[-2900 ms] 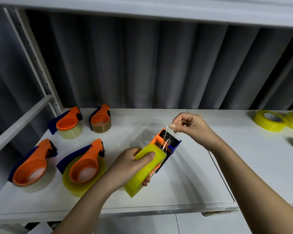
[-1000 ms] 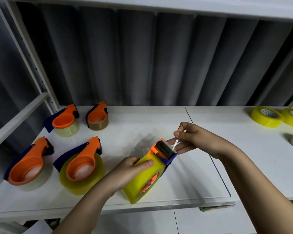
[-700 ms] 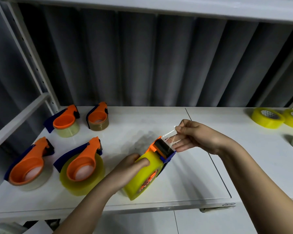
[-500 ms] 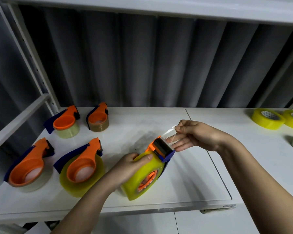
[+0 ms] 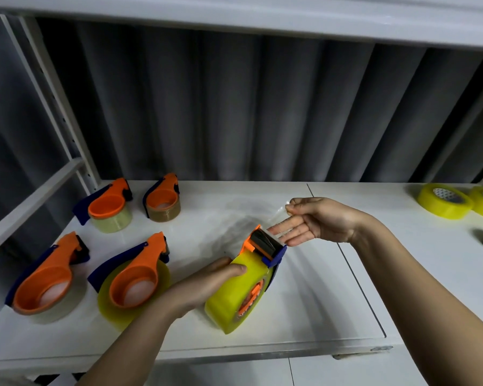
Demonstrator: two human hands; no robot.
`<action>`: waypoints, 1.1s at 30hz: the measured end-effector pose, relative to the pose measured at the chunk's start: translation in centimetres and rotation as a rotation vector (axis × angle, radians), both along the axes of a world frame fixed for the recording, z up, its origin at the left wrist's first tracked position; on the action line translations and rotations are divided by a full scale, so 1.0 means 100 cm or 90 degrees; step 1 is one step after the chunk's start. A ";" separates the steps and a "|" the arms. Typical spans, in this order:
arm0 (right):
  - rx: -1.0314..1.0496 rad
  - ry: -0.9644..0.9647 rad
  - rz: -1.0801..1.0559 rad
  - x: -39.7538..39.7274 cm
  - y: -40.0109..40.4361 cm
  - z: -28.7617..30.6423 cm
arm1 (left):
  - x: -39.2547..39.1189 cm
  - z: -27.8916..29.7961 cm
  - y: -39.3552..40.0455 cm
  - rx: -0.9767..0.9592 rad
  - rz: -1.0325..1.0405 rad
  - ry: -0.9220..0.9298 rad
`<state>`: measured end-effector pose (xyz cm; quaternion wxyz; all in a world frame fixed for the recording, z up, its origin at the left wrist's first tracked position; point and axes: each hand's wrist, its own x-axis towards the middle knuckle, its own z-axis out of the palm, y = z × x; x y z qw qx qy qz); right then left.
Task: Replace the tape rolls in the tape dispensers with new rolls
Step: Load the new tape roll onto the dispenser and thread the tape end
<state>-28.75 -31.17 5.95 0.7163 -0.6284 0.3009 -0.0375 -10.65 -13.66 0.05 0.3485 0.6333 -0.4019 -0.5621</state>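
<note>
A white metal counter runs under a white overhead shelf. Behind hangs a grey pleated curtain; a white perforated upright post stands at left.

My right hand has come away from the dispenser's cutter: half a second ago its fingers were bunched close against the blade, and now the lower three are stretched out straight while thumb and forefinger pinch the clear tape end (drawn out up and to the right). My left hand has tipped the yellow roll so its orange hub shows more.
</note>
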 end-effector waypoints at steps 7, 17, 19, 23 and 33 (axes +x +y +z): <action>-0.033 0.040 0.076 0.018 -0.014 0.006 | 0.002 0.021 -0.046 -0.224 0.133 -0.187; -0.054 0.071 0.148 0.033 -0.032 0.011 | -0.012 0.045 -0.099 -0.178 0.118 -0.044; -0.048 0.073 0.152 0.033 -0.035 0.010 | -0.013 0.047 -0.101 -0.176 0.118 -0.044; -0.030 0.058 0.159 0.031 -0.037 0.008 | -0.012 0.051 -0.103 -0.154 0.105 -0.067; -0.503 0.053 -0.267 0.030 -0.009 0.004 | -0.010 0.056 -0.106 -0.077 0.156 0.006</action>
